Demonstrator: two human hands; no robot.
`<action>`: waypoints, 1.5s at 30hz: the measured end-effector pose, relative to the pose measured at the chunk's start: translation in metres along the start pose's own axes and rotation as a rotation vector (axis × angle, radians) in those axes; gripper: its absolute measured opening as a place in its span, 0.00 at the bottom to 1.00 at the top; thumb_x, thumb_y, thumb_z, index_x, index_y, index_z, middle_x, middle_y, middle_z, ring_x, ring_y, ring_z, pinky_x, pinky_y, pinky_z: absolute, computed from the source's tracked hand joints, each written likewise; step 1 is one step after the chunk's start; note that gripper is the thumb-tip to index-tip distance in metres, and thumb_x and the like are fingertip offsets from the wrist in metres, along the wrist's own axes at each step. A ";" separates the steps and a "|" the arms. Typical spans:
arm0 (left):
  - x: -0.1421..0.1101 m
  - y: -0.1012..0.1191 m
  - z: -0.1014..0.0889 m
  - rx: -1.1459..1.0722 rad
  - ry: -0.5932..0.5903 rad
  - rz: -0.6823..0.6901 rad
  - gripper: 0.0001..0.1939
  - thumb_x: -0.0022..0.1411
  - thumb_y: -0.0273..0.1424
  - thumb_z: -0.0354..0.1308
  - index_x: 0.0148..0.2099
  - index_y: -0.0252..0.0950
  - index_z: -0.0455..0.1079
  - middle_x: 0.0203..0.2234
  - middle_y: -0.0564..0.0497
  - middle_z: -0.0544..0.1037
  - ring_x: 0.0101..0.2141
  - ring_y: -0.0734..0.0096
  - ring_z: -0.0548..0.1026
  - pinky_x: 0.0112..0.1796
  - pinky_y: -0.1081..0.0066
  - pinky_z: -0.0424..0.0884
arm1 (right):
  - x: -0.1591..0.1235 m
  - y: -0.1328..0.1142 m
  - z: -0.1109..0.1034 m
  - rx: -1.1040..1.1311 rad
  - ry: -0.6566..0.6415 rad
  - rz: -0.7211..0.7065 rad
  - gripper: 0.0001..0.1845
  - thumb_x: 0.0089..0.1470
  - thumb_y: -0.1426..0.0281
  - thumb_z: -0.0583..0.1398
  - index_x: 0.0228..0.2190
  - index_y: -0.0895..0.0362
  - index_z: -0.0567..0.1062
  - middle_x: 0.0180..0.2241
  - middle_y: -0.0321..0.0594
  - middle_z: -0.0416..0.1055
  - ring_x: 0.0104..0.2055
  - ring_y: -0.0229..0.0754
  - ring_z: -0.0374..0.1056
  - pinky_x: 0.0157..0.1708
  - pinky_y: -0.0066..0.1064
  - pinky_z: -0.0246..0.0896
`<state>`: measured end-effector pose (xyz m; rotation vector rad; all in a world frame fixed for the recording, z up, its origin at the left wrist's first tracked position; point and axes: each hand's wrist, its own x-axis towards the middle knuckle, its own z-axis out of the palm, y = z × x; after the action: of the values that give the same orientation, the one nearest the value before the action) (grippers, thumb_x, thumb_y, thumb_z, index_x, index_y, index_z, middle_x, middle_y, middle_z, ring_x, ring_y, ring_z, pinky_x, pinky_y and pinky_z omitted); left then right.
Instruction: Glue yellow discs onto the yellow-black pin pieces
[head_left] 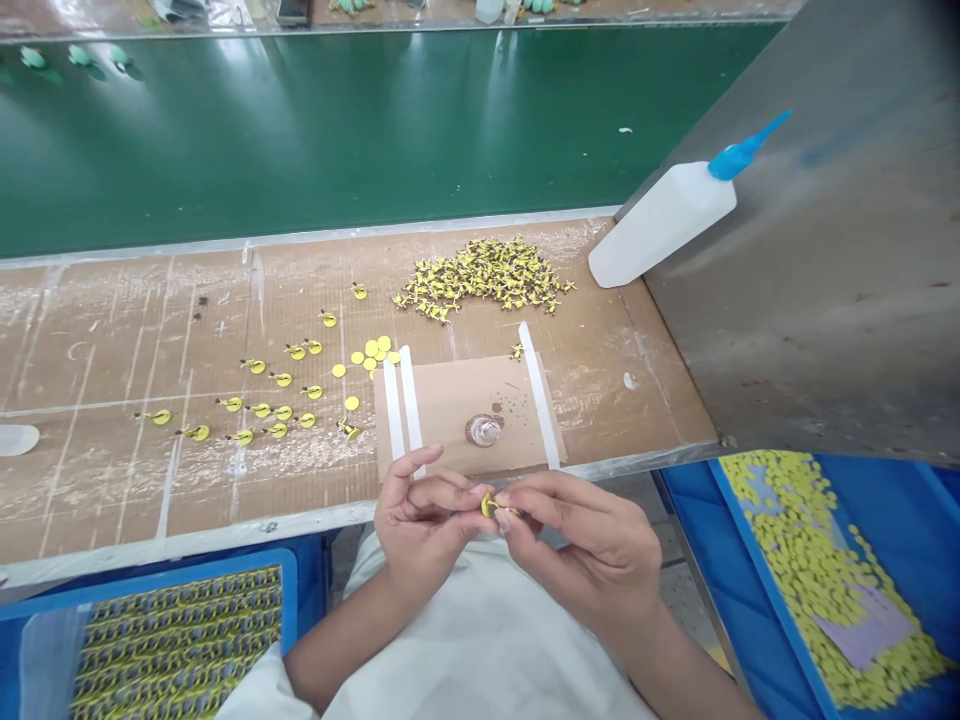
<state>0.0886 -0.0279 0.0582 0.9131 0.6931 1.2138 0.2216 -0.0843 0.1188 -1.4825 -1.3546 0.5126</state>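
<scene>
My left hand [431, 515] pinches a small round yellow disc [487, 504] between thumb and fingertips, just past the table's front edge. Closed around a tiny yellow-and-dark figurine [504, 509], my right hand [585, 540] holds it against the disc. Fingertips hide most of the figurine. Beyond the hands, a small clear glass dish [484, 430] sits on a taped cardboard sheet [450, 390]. Loose yellow discs [370, 348] lie left of the sheet's top corner. Farther left, several figurines on discs [282, 412] are spread over the table. A heap of loose figurines [487, 275] lies behind the sheet.
A white bottle with a blue nozzle [664, 222] leans by a metal panel [825, 240] at right. A green conveyor belt [337, 130] runs behind the table. Blue trays hold yellow discs [795, 560] at lower right and rows of figurines [180, 640] at lower left.
</scene>
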 end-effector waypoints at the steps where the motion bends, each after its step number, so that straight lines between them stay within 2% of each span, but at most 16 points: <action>1: 0.001 0.001 0.001 0.006 0.010 -0.002 0.30 0.46 0.27 0.76 0.52 0.43 0.73 0.22 0.54 0.83 0.27 0.68 0.81 0.32 0.70 0.81 | 0.002 0.000 -0.001 0.002 -0.005 0.007 0.10 0.53 0.80 0.64 0.33 0.54 0.80 0.30 0.38 0.77 0.27 0.36 0.73 0.24 0.22 0.70; 9: 0.008 0.006 0.008 0.044 0.092 0.003 0.33 0.43 0.28 0.77 0.53 0.41 0.72 0.22 0.54 0.83 0.28 0.68 0.82 0.33 0.71 0.81 | 0.020 -0.004 -0.010 0.000 -0.095 0.025 0.07 0.56 0.77 0.63 0.32 0.55 0.81 0.30 0.38 0.78 0.27 0.35 0.72 0.25 0.22 0.68; 16: 0.012 0.011 0.014 0.111 0.187 -0.023 0.35 0.39 0.30 0.79 0.50 0.38 0.72 0.24 0.54 0.84 0.29 0.63 0.84 0.33 0.70 0.81 | 0.029 -0.007 -0.017 0.026 -0.139 0.019 0.09 0.58 0.75 0.63 0.39 0.52 0.83 0.37 0.39 0.80 0.37 0.40 0.76 0.38 0.27 0.74; 22: 0.012 0.019 0.018 0.096 0.163 0.021 0.33 0.41 0.27 0.78 0.50 0.39 0.72 0.24 0.55 0.84 0.26 0.66 0.84 0.30 0.75 0.80 | 0.032 -0.015 -0.014 0.190 -0.076 0.143 0.08 0.57 0.72 0.65 0.38 0.52 0.84 0.38 0.42 0.80 0.38 0.43 0.78 0.31 0.26 0.74; 26: 0.009 0.025 0.020 0.084 0.151 0.059 0.32 0.43 0.23 0.77 0.51 0.40 0.72 0.25 0.55 0.85 0.25 0.68 0.83 0.31 0.75 0.80 | 0.031 -0.017 -0.009 0.279 -0.016 0.248 0.06 0.54 0.71 0.68 0.37 0.55 0.84 0.34 0.43 0.81 0.34 0.43 0.78 0.27 0.27 0.73; 30: 0.008 0.027 0.020 0.088 0.160 0.071 0.30 0.45 0.22 0.75 0.50 0.40 0.73 0.25 0.54 0.84 0.23 0.69 0.83 0.30 0.75 0.80 | 0.032 -0.018 -0.007 0.260 -0.013 0.240 0.04 0.53 0.71 0.69 0.34 0.55 0.83 0.33 0.42 0.81 0.32 0.41 0.76 0.27 0.27 0.72; 35: 0.004 0.026 0.018 0.130 0.201 0.065 0.30 0.47 0.23 0.75 0.53 0.39 0.74 0.25 0.53 0.84 0.27 0.67 0.84 0.33 0.73 0.81 | 0.033 -0.014 -0.005 0.235 -0.054 0.205 0.04 0.53 0.71 0.68 0.34 0.54 0.83 0.33 0.40 0.80 0.32 0.39 0.75 0.28 0.25 0.71; 38: 0.003 0.027 0.014 0.135 0.170 0.095 0.33 0.47 0.22 0.75 0.56 0.41 0.74 0.25 0.53 0.84 0.28 0.68 0.84 0.35 0.73 0.81 | 0.033 -0.011 -0.003 0.287 -0.076 0.252 0.04 0.53 0.70 0.69 0.34 0.53 0.83 0.33 0.40 0.80 0.31 0.38 0.75 0.28 0.25 0.72; 45: 0.002 0.035 0.000 0.154 -0.015 0.242 0.35 0.48 0.23 0.75 0.58 0.45 0.73 0.27 0.54 0.85 0.27 0.68 0.84 0.35 0.73 0.82 | 0.026 -0.013 -0.004 0.341 -0.130 0.313 0.07 0.51 0.69 0.70 0.35 0.52 0.84 0.29 0.39 0.78 0.27 0.38 0.71 0.24 0.26 0.67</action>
<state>0.0725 -0.0233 0.0891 1.1591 0.6852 1.3790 0.2261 -0.0641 0.1394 -1.3975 -1.0694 1.0032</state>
